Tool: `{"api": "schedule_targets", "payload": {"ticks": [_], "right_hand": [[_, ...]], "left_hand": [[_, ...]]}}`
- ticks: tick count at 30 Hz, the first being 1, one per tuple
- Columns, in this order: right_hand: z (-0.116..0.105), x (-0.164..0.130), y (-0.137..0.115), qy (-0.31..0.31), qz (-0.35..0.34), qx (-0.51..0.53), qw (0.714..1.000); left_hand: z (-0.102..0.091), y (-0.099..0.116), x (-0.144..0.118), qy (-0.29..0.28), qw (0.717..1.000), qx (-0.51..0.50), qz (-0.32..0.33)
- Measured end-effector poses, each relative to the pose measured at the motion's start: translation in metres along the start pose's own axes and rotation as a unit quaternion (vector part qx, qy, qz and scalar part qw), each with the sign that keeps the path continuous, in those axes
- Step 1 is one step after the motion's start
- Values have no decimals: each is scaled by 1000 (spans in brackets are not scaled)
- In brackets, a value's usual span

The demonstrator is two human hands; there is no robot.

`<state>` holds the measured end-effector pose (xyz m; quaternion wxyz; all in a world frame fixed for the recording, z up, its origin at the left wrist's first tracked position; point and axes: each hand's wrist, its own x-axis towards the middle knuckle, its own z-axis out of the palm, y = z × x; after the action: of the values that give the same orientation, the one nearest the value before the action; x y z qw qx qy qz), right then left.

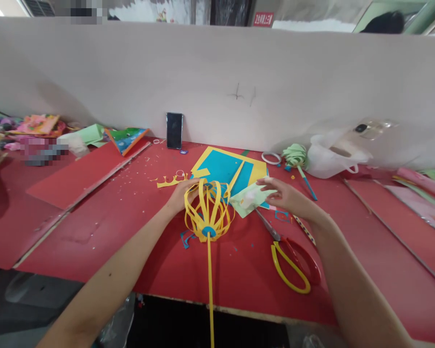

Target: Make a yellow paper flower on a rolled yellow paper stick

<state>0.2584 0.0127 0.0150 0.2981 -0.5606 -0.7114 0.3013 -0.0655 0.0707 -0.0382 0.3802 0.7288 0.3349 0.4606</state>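
My left hand (183, 194) grips the far side of a yellow paper lantern (208, 210) made of curved strips, with a blue disc at its near end and a long yellow strip (210, 290) trailing toward me over the table edge. My right hand (284, 194) is to the right of the lantern, fingers pinching a pale green paper piece (247, 199). Both hands hover over the red table (112, 212). Blue and yellow paper sheets (226, 166) lie just behind the lantern.
Scissors (293, 261) with yellow and red handles lie to the right of the lantern. A phone (174, 130) leans on the back wall. A tape ring (271, 157), green paper strips (295, 154) and a white plastic bag (333, 154) sit at back right. Colourful paper piles (94, 136) lie at left.
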Motion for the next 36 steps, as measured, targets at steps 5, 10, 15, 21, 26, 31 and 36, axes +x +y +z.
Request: {"api": "schedule_targets", "payload": {"ticks": [5,10,15,21,26,31,36], "right_hand": [[25,-2,6,-20,-21,-33,999],[37,-3,0,-35,-34,-34,998],[51,-4,-1,-58,-67,-76,993],[72,2,0,-30,-180,-180,967],[57,0,-3,23,-133,-155,979],[28,-1,23,158,48,-243,956],[23,-1,45,152,51,-345,925]], "left_hand": [[-3,-6,1,-31,999,9,-17],[-6,-8,2,-57,997,49,0],[-8,-3,1,-75,991,109,13],[-10,-3,0,-89,982,164,11],[-13,-10,1,-76,985,155,14],[-13,-5,1,-82,986,143,17],[-16,4,2,-122,986,111,-1]]}}
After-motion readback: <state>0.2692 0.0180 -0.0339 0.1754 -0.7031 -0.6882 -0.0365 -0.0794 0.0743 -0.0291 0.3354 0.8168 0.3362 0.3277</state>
